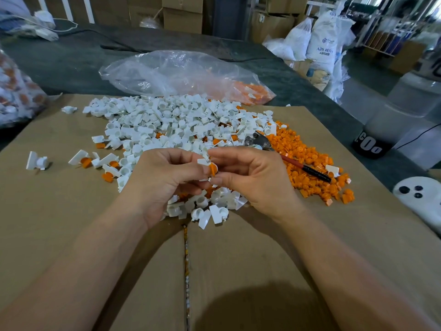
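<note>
Left hand (164,180), right hand (253,180) close together, fingers (181,154) curled, pinching

clear plastic bag (176,72) crumpled at upper middle, red-handled pliers (298,164) lying right of centre, white sacks (322,41) upper right, white gadget (420,199) with dark buttons at the right edge

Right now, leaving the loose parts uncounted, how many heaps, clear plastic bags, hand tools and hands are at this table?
Heaps of parts: 2 (white heap, orange heap)
Clear plastic bags: 2 (middle bag, left-edge bag)
Red-handled tool: 1
Hands: 2 (left hand, right hand, together pinching an orange part)
Total: 7
</note>
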